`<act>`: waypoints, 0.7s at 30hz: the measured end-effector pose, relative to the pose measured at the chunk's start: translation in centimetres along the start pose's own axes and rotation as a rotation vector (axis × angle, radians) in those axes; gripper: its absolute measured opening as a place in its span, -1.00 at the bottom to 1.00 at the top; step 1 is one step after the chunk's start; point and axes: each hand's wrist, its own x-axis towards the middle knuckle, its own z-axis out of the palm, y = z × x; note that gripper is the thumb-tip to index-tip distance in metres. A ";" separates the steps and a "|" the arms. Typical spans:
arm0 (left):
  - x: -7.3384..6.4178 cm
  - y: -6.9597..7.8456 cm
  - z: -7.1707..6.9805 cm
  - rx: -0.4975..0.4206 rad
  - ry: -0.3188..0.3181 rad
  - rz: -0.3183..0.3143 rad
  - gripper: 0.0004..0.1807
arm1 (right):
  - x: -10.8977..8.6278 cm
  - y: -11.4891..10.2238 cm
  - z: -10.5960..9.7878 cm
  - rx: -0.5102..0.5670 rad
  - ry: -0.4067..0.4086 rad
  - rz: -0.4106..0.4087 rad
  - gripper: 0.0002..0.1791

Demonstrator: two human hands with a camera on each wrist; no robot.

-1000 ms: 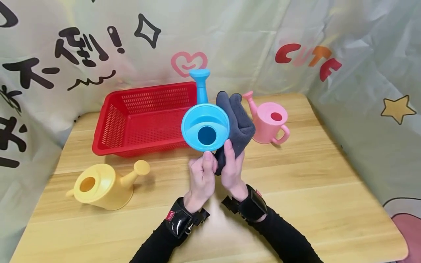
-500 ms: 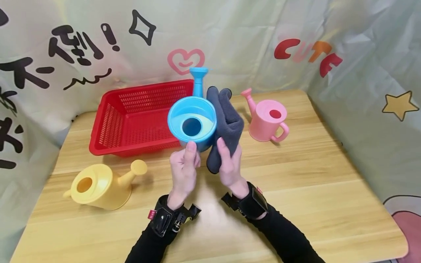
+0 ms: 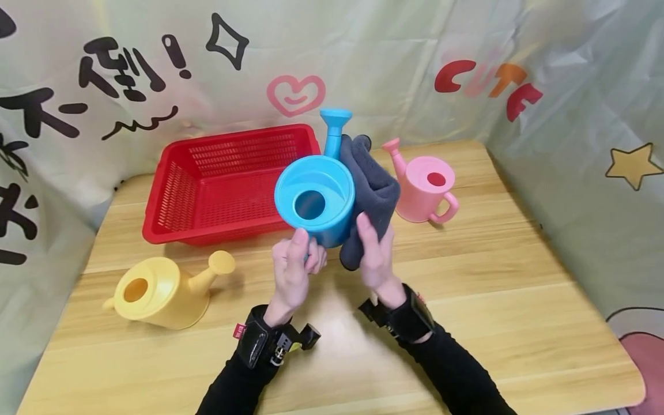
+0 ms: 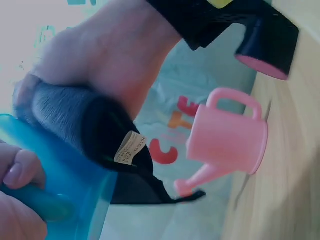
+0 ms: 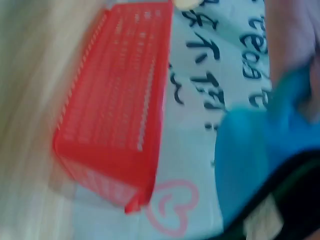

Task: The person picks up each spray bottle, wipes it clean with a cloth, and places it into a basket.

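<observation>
In the head view my left hand point(image 3: 291, 271) grips the handle of a blue watering can point(image 3: 334, 229), thumb on top, holding it raised above the table. The can's round opening faces up and its spout points away from me. A folded dark grey cloth point(image 3: 370, 193) is held in my right hand point(image 3: 377, 259), thumb over its near side, and lies along the can's right side. The left wrist view shows the cloth point(image 4: 62, 110) up against the blue wall, with a white label point(image 4: 131, 147) on its dark edge. The right wrist view is blurred.
A red perforated basket point(image 3: 233, 161) stands at the back left. Nearer, on the left, is a yellow watering can point(image 3: 171, 294). A pink watering can point(image 3: 420, 193) stands upright behind the right hand. Printed cloth walls point(image 3: 384, 63) border the wooden table point(image 3: 493, 323).
The blue watering can and grey cloth shift left together, then back right. The can also turns slightly, showing more of its side. Both hands keep their grips.
</observation>
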 end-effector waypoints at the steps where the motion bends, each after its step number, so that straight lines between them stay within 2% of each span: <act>1: 0.0 0.0 0.0 -0.029 0.008 -0.020 -0.26 | -0.3 0.1 0.3 -0.023 -0.002 -0.057 -0.36; 5: -0.2 0.0 -0.1 -0.053 0.074 -0.054 -0.26 | -1.6 0.6 2.1 -0.069 -0.055 -0.319 -0.33; 7: -0.3 0.1 0.0 -0.011 0.123 -0.076 -0.23 | -1.9 0.6 2.8 -0.079 -0.100 -0.383 -0.24; 9: -0.4 0.1 0.2 0.083 0.175 -0.099 -0.20 | -2.0 0.6 3.2 -0.124 -0.123 -0.407 -0.16; 12: -0.7 0.0 0.6 0.204 0.236 -0.133 -0.15 | -1.8 0.8 3.3 -0.177 -0.151 -0.404 -0.10; 14: -0.8 0.0 0.9 0.233 0.236 -0.141 -0.14 | -1.7 0.9 2.9 -0.178 -0.184 -0.396 -0.15; 17: -0.8 -0.3 1.2 0.187 0.168 -0.125 -0.14 | -1.2 1.0 1.8 -0.177 -0.216 -0.308 -0.20; 21: -0.7 -0.6 1.2 0.108 0.036 -0.120 -0.17 | 0.0 0.6 0.1 -0.127 -0.194 -0.056 -0.11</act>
